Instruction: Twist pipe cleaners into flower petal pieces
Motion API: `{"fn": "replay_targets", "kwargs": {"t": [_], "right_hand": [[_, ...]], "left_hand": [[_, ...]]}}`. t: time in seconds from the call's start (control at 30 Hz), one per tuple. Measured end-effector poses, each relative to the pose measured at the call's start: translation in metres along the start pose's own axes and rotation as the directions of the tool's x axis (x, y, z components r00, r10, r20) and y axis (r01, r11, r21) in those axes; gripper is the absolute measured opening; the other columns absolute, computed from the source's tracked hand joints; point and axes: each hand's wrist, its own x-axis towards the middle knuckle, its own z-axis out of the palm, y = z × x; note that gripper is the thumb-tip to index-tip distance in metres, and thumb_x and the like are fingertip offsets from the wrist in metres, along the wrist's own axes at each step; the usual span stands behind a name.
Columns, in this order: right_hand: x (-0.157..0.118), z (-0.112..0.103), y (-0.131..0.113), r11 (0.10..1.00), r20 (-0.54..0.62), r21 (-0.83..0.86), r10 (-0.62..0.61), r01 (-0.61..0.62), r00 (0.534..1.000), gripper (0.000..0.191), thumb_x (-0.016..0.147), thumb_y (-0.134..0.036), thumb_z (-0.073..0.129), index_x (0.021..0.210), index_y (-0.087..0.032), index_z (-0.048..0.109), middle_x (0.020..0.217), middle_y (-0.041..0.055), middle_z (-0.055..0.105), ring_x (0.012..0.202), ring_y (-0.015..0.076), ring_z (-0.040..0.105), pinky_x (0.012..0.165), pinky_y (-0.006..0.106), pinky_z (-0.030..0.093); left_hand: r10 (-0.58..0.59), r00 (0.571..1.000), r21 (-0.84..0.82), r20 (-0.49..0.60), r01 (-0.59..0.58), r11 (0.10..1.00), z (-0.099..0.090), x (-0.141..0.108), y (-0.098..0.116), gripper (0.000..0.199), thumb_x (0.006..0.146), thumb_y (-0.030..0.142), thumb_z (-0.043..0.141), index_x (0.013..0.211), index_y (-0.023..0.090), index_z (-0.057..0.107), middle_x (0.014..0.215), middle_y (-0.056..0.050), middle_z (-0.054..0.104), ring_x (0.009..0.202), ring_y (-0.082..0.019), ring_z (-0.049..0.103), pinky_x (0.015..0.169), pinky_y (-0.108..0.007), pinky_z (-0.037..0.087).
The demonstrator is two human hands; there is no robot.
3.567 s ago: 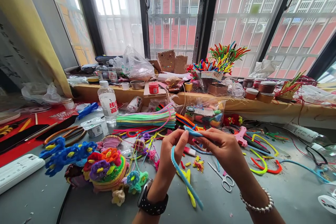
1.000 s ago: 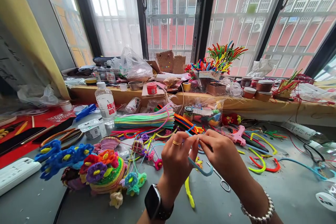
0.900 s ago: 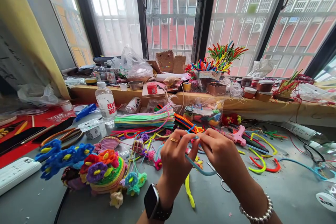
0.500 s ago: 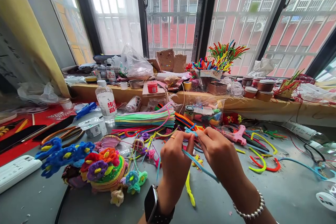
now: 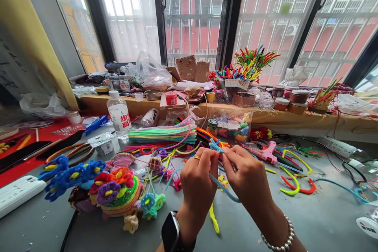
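Between my two hands is a light blue pipe cleaner (image 5: pixel 216 145), bent into small loops at the top. My left hand (image 5: pixel 198 181) pinches it with thumb and forefinger; a ring and a dark watch show on that side. From the other side, my right hand (image 5: pixel 248 173), with a beaded bracelet at the wrist, grips the same piece near the loops. A loose length of the blue stem trails below the fingers, and another end pokes out left of my left hand. Beneath, a yellow pipe cleaner (image 5: pixel 214 219) lies on the grey table (image 5: pixel 236 232).
Fuzzy flowers (image 5: pixel 109 192) cluster at the left beside a white power strip (image 5: pixel 18 193). Behind are a pastel pipe cleaner bundle (image 5: pixel 162 133) and a water bottle (image 5: pixel 118 115). A pink glue gun (image 5: pixel 268 152) lies right of my hands. Jars and stems line the windowsill (image 5: pixel 277 116).
The blue loops now stand up more and fan out above my fingertips. The trailing length has shifted slightly left, and the end left of my left hand has swung outward.
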Motion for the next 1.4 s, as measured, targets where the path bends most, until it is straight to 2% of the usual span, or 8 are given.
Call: {"fn": "replay_targets", "kwargs": {"t": [0.2,0.37,0.67,0.83,1.0,1.2,1.3,1.4], "right_hand": [[0.003,-0.007,-0.004,0.955,0.023,0.265,0.133,-0.134,0.991,0.022,0.079,-0.02,0.044,0.07,-0.015,0.063,0.062,0.0034,0.057,0.057,0.0136,0.053,0.057,0.024,0.041],[0.004,-0.01,-0.005,0.903,0.068,0.398,0.147,-0.162,0.987,0.02,0.078,-0.02,0.046,0.076,-0.015,0.065,0.064,0.0028,0.057,0.06,0.0136,0.053,0.058,0.024,0.041],[0.008,-0.017,-0.003,0.873,0.128,0.467,0.092,-0.142,0.987,0.02,0.079,-0.023,0.047,0.076,-0.015,0.065,0.064,0.0026,0.056,0.059,0.0124,0.05,0.056,0.023,0.039],[0.011,-0.025,-0.002,0.807,0.246,0.551,0.087,-0.214,0.965,0.023,0.078,-0.027,0.046,0.07,-0.016,0.065,0.06,0.0011,0.052,0.057,0.0113,0.047,0.053,0.022,0.036],[0.012,-0.024,0.003,0.49,0.529,0.708,0.11,-0.509,0.841,0.03,0.076,-0.031,0.051,0.052,-0.014,0.053,0.049,-0.0035,0.04,0.045,0.0065,0.034,0.042,0.021,0.025],[0.008,-0.013,0.012,-0.012,0.735,0.677,-0.028,-0.735,0.677,0.027,0.075,-0.026,0.052,0.052,-0.012,0.053,0.045,-0.0049,0.037,0.037,0.0024,0.021,0.036,0.021,0.012],[0.006,-0.008,0.012,-0.12,0.758,0.636,-0.088,-0.763,0.646,0.021,0.075,-0.027,0.051,0.063,-0.011,0.058,0.046,-0.0053,0.039,0.036,0.0014,0.02,0.037,0.02,0.012],[0.006,-0.007,0.01,-0.065,0.75,0.652,-0.09,-0.756,0.655,0.025,0.075,-0.033,0.051,0.064,-0.012,0.057,0.049,-0.0048,0.041,0.037,0.0016,0.026,0.037,0.018,0.017]], "left_hand": [[-0.314,0.925,-0.334,0.214,0.371,0.866,-0.005,0.006,0.001,0.014,0.076,0.027,0.048,0.067,0.018,0.052,0.052,0.005,0.047,0.044,-0.007,0.039,0.046,-0.019,0.032],[-0.357,0.82,-0.539,0.447,0.565,0.625,-0.005,0.011,-0.005,0.021,0.074,0.035,0.051,0.066,0.016,0.053,0.054,0.003,0.048,0.048,-0.007,0.04,0.046,-0.019,0.032],[-0.351,0.696,-0.609,0.627,0.718,0.337,-0.002,0.014,-0.017,0.026,0.065,0.039,0.06,0.064,0.014,0.054,0.056,0.002,0.052,0.049,-0.007,0.043,0.043,-0.018,0.031],[-0.31,0.739,-0.648,0.598,0.673,0.357,-0.002,0.015,-0.021,0.024,0.066,0.037,0.061,0.076,0.015,0.063,0.061,0.001,0.052,0.05,-0.007,0.039,0.046,-0.019,0.03],[-0.199,0.831,-0.742,0.519,0.554,0.378,-0.006,0.017,-0.019,0.02,0.069,0.032,0.058,0.059,0.016,0.065,0.067,-0.002,0.053,0.062,-0.011,0.045,0.056,-0.022,0.035],[-0.126,0.763,-0.725,0.634,0.643,0.245,-0.008,0.015,-0.019,0.016,0.07,0.03,0.058,0.066,0.016,0.065,0.067,-0.001,0.051,0.069,-0.013,0.047,0.062,-0.024,0.036],[-0.118,0.763,-0.733,0.636,0.645,0.216,-0.007,0.013,-0.02,0.017,0.069,0.03,0.058,0.064,0.015,0.063,0.065,-0.001,0.049,0.067,-0.013,0.046,0.06,-0.023,0.035],[-0.196,0.784,-0.747,0.59,0.621,0.236,-0.006,0.013,-0.021,0.02,0.068,0.03,0.059,0.057,0.014,0.06,0.063,-0.001,0.047,0.064,-0.011,0.044,0.059,-0.023,0.035]]}}
